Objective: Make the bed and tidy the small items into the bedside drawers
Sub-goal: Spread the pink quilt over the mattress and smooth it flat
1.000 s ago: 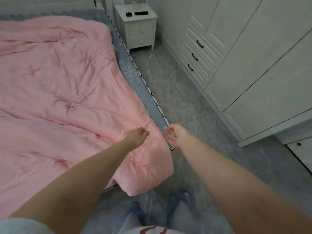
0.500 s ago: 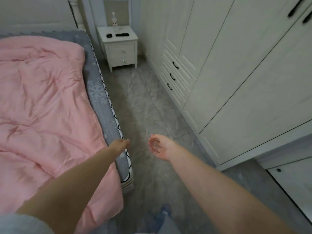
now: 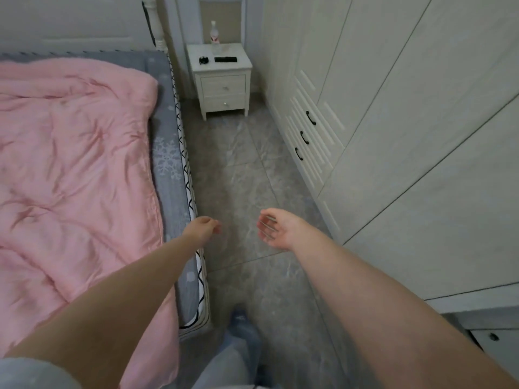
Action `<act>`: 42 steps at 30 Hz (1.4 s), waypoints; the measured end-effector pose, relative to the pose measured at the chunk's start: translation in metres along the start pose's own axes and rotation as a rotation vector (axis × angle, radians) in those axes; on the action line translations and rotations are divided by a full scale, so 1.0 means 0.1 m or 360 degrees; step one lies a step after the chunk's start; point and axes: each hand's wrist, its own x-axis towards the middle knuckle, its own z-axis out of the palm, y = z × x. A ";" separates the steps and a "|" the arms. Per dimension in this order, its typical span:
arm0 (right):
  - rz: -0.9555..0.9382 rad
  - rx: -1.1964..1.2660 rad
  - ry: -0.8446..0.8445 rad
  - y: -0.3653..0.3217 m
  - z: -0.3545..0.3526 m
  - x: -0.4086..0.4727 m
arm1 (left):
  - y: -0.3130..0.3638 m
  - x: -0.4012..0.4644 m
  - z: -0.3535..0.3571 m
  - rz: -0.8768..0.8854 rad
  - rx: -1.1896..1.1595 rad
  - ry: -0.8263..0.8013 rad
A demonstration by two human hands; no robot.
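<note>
Hands hold nothing: left hand (image 3: 202,228) loosely curled beside the bed edge (image 3: 193,209), right hand (image 3: 276,228) palm-up, fingers relaxed

There is a single view, from a camera worn on the person's head. It looks forward and steeply down along the aisle of grey floor (image 3: 238,175) between the bed (image 3: 168,153) on the left and the wardrobe (image 3: 393,136) on the right. Both forearms reach in from the bottom edge, close to the lens, so the hands sit near the middle of the frame. The bedside cabinet (image 3: 222,80) stands far off at the top. Wide-angle distortion bends the wardrobe lines. No second view shares the scene.
</note>
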 end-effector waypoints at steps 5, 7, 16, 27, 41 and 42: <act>-0.0019 -0.0078 0.0021 -0.50 0.27 0.39 | 0.32 0.52 -0.16 -0.0004 -0.0139 0.0029; -0.0057 -0.0113 0.0033 -0.75 0.41 0.52 | 0.49 0.69 -0.26 0.0017 -0.0218 0.0059; -0.0089 -0.0367 -0.0101 -1.50 1.33 0.95 | 0.87 1.13 -0.97 -0.0003 -0.0254 0.0115; 0.0040 -0.0923 -0.0289 -2.06 2.53 1.84 | 0.78 1.59 -1.70 -0.0266 -0.0643 0.0535; 0.0023 -0.2001 -0.0591 -2.19 3.91 2.77 | 0.41 1.47 -1.63 -0.0656 -0.1284 0.1173; 0.0036 -0.2074 -0.0635 -2.07 3.97 2.75 | 0.34 1.42 -1.63 -0.0679 -0.1340 0.1198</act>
